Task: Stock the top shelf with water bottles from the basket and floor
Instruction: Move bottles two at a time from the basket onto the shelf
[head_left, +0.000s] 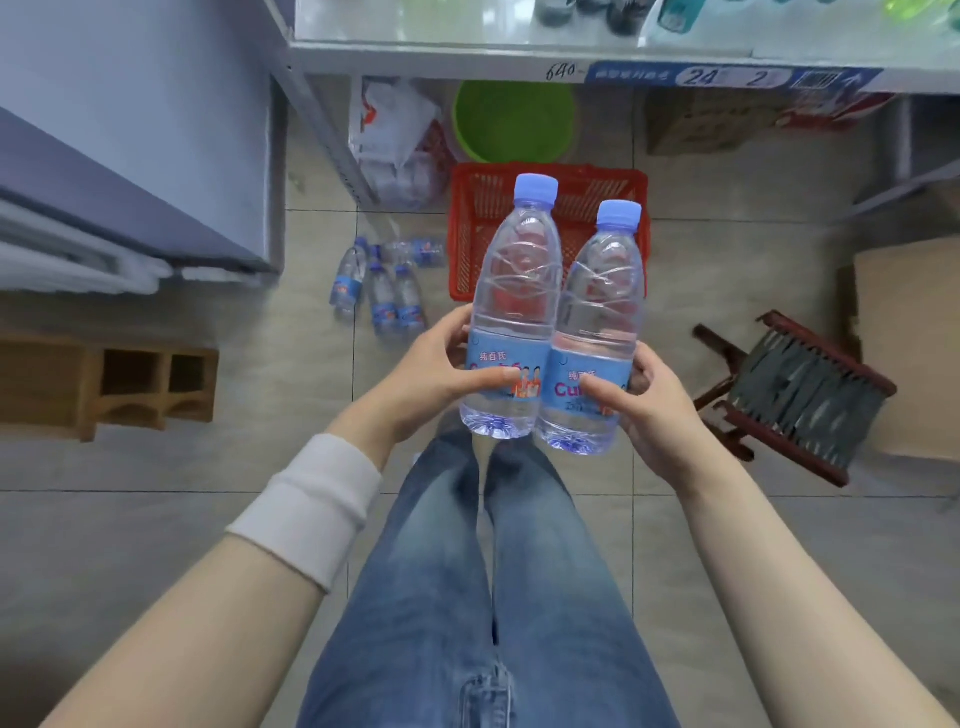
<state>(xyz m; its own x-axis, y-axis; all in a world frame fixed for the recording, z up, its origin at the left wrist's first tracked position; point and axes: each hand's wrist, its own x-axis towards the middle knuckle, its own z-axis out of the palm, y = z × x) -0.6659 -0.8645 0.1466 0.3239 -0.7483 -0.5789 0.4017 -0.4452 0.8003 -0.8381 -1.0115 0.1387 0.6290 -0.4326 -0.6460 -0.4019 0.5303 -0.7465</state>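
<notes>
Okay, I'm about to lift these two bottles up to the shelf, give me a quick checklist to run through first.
1. Left hand grip on left bottle: ok, thumb and fingers wrap the label.
2. Right hand grip on right bottle: ok, held round the label.
3. Caps on both: ok.
4. Bottles upright: ok, side by side and touching.
5. Room on the top shelf: cannot tell, it may be out of view.
6. Floor stock finished: not ok, floor bottles lie left of the basket.
</notes>
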